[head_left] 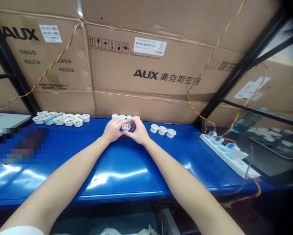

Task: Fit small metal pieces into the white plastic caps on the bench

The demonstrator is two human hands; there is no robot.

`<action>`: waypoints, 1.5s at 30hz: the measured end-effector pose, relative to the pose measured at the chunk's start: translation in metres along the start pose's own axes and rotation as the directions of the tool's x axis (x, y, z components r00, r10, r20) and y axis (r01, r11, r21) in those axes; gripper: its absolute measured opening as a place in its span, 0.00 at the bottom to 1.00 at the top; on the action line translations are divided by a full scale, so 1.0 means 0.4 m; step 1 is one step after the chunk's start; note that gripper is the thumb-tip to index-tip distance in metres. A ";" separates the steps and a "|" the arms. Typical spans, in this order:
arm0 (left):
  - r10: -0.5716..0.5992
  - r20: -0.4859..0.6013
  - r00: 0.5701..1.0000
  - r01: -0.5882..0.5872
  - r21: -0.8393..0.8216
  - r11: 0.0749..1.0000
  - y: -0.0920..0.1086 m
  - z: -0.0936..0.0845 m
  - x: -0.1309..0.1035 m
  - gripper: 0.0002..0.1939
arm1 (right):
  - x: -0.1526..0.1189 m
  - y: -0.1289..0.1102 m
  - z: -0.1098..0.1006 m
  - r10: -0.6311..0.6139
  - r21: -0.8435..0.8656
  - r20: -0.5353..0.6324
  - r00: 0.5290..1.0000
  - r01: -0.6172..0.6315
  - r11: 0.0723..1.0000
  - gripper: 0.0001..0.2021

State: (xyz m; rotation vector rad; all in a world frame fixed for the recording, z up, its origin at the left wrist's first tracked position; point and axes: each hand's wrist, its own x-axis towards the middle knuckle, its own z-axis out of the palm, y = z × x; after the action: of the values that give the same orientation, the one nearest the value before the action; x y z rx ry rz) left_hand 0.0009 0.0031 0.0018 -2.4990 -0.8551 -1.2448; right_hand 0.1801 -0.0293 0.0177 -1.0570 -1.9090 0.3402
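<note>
Between my left hand (113, 130) and my right hand (139, 131) is a small round white part (126, 126), its open face with metal-coloured bits turned towards me. The fingers and thumbs of both hands close around its rim from either side. Just behind my hands stands a row of similar white parts (122, 117), partly hidden by my fingers. To the right of my right hand, three more white parts (162, 130) sit in a slanting line on the blue table (117, 156).
At the back left, several white round parts (68, 121) stand in rows, a teal tool (51, 118) lying across some. A white power-strip-like block (228, 153) with plugs lies at the right edge. Cardboard (141, 65) walls the back, and twisted red-yellow wires (48, 67) hang there.
</note>
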 end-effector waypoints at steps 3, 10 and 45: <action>-0.017 0.029 0.999 0.016 0.023 1.000 0.005 0.002 0.001 0.17 | 0.001 -0.021 0.000 -0.032 -0.109 -0.017 0.999 0.030 0.994 0.23; -0.067 0.080 0.995 0.063 0.052 0.997 0.017 -0.004 0.004 0.20 | 0.015 0.027 -0.104 0.092 -0.321 -0.109 0.990 -0.122 0.939 0.20; -0.192 0.245 0.950 0.184 0.057 0.981 -0.008 0.010 -0.013 0.15 | 0.004 0.074 -0.036 0.109 -0.413 0.298 0.948 0.025 0.910 0.32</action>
State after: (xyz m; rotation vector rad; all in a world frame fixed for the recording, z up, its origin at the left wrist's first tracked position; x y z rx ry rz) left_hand -0.0007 0.0053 -0.0048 -2.6357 -1.1882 -0.9674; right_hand 0.2073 -0.0130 0.0091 -1.3893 -2.3139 0.1326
